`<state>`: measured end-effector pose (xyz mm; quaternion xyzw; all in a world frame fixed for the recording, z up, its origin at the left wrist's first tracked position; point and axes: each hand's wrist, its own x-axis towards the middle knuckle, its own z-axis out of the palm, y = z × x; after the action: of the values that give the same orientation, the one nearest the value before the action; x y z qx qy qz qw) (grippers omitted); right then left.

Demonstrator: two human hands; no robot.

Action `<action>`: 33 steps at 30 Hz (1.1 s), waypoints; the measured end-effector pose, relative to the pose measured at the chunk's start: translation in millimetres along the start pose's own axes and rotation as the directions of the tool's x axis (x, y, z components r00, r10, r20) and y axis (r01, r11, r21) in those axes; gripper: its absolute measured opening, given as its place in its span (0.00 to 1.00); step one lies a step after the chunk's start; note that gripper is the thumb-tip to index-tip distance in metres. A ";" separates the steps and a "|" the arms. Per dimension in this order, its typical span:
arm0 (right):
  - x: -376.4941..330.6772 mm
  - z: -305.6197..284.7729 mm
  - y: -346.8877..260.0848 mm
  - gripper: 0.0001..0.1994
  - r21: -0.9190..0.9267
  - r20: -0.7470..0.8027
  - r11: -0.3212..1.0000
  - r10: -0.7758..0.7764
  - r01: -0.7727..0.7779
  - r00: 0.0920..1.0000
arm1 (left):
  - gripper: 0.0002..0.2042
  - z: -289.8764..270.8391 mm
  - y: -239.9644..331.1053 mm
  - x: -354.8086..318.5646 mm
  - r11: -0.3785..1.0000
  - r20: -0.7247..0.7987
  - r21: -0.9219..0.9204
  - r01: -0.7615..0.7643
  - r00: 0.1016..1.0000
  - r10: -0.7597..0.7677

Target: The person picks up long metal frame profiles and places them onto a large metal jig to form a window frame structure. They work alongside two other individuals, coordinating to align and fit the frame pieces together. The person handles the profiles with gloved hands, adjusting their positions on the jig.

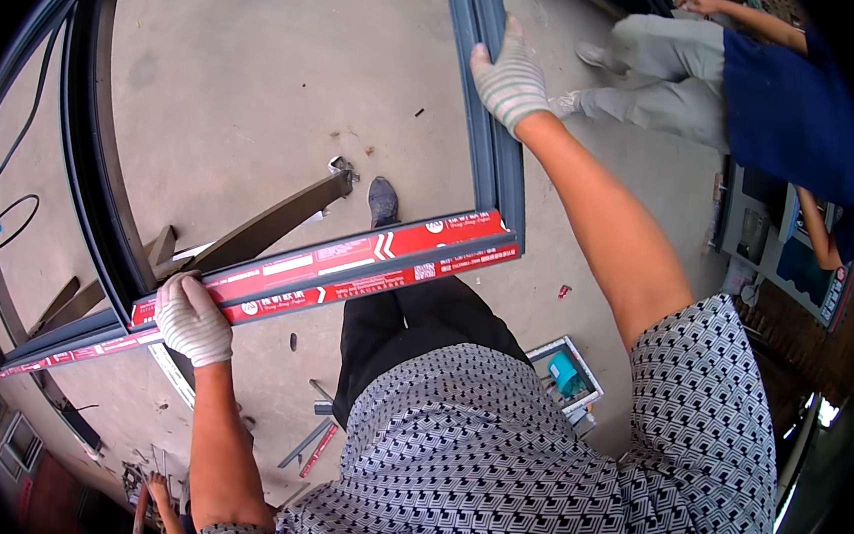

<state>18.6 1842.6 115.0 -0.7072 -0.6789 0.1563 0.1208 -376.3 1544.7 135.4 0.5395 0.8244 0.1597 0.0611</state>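
A large dark grey metal window frame (pixel 500 162) spans the view in front of me, with red and white protective film (pixel 348 256) along its near bar. My left hand (pixel 194 321), in a white knit glove, is closed round that near bar, close to where an upright bar (pixel 96 141) meets it. On the frame's right bar, above the near right corner, my right hand (pixel 512 78) grips the profile in a striped white glove. The undersides of both grips are hidden by the metal.
Brown metal legs (pixel 281 215) of a stand show beneath the frame. A tray (pixel 569 374) with a teal tool lies on the floor right of me, and short profile offcuts (pixel 311 444) lie to the left. At the right, another person (pixel 790 115) in dark blue is close by.
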 end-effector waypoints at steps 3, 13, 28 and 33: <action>-2.3 1.5 0.6 0.33 -0.024 0.007 1.000 -0.010 0.011 1.000 | 0.12 2.6 -3.2 -4.8 1.000 -0.032 -0.006 0.015 0.999 -0.015; 1.6 -3.9 1.1 0.30 -0.036 0.037 0.999 0.000 0.002 0.999 | 0.10 5.5 40.6 -15.8 0.975 -0.023 0.155 -0.162 0.986 0.168; 4.6 -2.8 5.2 0.25 0.170 0.097 0.981 -0.112 0.095 0.989 | 0.08 67.1 234.8 -50.1 0.997 0.028 0.071 -0.032 0.999 0.030; 11.1 -5.1 8.9 0.26 0.173 0.128 0.979 -0.133 0.110 0.983 | 0.07 65.4 239.3 -45.5 0.997 0.046 0.070 -0.015 0.999 0.011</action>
<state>29.1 1853.5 115.6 -0.6395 -0.7122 0.2531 0.1409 -131.5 1604.1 149.4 0.5502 0.8244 0.1185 0.0597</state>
